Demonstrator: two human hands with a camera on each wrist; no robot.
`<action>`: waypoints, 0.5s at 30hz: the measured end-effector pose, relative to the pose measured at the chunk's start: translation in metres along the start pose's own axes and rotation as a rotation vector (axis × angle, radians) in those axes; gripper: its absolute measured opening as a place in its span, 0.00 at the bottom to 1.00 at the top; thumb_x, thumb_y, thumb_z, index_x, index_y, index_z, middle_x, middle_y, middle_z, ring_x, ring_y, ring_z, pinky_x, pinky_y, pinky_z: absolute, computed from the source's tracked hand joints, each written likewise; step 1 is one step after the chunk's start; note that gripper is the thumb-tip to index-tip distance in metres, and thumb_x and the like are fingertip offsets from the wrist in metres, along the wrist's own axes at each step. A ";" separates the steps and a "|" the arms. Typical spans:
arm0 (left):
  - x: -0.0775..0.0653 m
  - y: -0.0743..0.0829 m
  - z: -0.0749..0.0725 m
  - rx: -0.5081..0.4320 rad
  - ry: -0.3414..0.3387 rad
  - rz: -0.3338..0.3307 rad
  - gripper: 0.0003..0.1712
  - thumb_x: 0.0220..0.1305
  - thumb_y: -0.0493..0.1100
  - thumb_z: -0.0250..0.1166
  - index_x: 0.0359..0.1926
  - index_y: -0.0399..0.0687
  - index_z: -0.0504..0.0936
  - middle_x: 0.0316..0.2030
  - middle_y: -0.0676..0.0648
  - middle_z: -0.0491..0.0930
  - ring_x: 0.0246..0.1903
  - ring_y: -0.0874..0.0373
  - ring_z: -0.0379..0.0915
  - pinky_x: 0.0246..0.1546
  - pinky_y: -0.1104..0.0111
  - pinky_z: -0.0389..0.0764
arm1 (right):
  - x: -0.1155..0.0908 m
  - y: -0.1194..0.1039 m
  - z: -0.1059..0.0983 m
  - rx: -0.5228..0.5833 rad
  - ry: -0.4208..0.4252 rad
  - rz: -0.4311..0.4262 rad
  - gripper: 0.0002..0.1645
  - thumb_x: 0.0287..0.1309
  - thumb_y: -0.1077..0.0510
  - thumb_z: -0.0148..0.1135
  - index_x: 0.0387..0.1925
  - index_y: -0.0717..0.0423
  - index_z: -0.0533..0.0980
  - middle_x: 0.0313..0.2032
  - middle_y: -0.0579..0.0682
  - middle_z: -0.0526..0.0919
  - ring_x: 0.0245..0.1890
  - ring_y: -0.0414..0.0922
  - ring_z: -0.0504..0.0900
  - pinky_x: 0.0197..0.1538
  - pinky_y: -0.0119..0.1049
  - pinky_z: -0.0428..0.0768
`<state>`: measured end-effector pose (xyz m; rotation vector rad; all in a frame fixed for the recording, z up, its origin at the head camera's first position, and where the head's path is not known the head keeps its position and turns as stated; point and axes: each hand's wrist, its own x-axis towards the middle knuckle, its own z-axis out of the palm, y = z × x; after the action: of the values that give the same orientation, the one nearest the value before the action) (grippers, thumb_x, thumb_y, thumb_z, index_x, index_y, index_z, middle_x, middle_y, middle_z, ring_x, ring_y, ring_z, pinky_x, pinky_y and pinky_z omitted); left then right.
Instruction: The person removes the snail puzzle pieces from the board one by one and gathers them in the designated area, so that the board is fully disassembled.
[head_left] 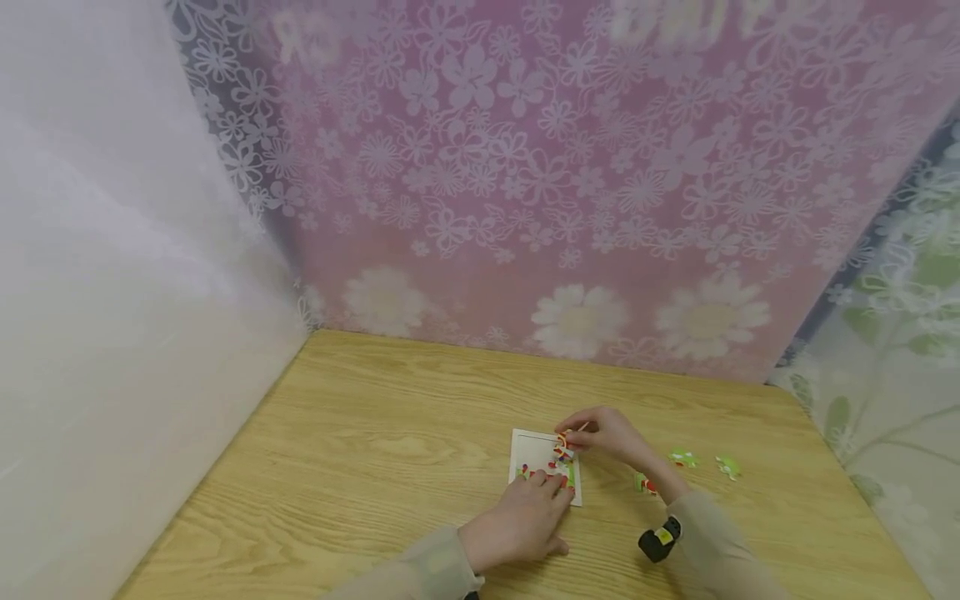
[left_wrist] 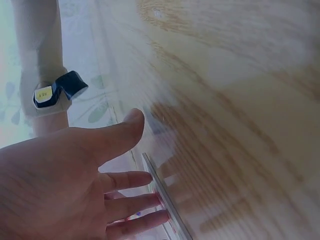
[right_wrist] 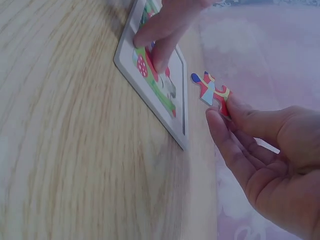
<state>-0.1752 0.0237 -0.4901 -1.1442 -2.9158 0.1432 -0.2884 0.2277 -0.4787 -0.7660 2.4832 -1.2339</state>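
Note:
A white puzzle board [head_left: 532, 448] with a raised frame lies flat on the table. Colourful pieces fill its near and right sides, and one fitted piece [right_wrist: 142, 65] shows a red mushroom cap with white dots. My left hand [head_left: 521, 518] rests its extended fingertips on the pieces along the near side, covering part of them. Over the board's far right part, my right hand [head_left: 609, 435] pinches a jigsaw piece [right_wrist: 213, 93] in red, blue and yellow between thumb and fingers. In the right wrist view that piece is held off the board, tilted.
Right of the board, loose puzzle pieces lie on the wood-grain table [head_left: 375, 467]: a green one [head_left: 682, 458], another green one [head_left: 727, 467] farther right, and a red and green one [head_left: 645, 483] beside my right forearm. A pink floral curtain [head_left: 480, 208] hangs behind the table.

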 end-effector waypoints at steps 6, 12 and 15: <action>0.001 -0.002 -0.001 0.013 -0.021 -0.002 0.42 0.61 0.74 0.62 0.69 0.58 0.72 0.68 0.55 0.71 0.61 0.59 0.68 0.54 0.67 0.77 | -0.014 0.004 -0.014 -0.014 0.042 0.070 0.14 0.66 0.58 0.66 0.48 0.62 0.84 0.40 0.55 0.88 0.35 0.47 0.88 0.39 0.41 0.87; 0.000 -0.003 0.001 0.020 -0.004 -0.001 0.41 0.60 0.74 0.63 0.67 0.58 0.73 0.67 0.55 0.71 0.61 0.59 0.69 0.54 0.68 0.77 | -0.034 0.002 -0.031 0.044 0.049 0.081 0.16 0.69 0.60 0.63 0.51 0.69 0.81 0.42 0.60 0.85 0.37 0.55 0.87 0.41 0.48 0.87; 0.000 -0.003 0.001 0.021 0.000 0.004 0.40 0.60 0.74 0.63 0.66 0.58 0.73 0.67 0.55 0.72 0.60 0.59 0.69 0.52 0.68 0.77 | -0.044 0.005 -0.040 0.049 0.061 0.097 0.18 0.69 0.60 0.62 0.53 0.70 0.80 0.43 0.61 0.85 0.38 0.56 0.87 0.41 0.49 0.86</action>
<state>-0.1773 0.0221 -0.4905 -1.1478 -2.9048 0.1740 -0.2721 0.2809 -0.4582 -0.5968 2.4960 -1.2966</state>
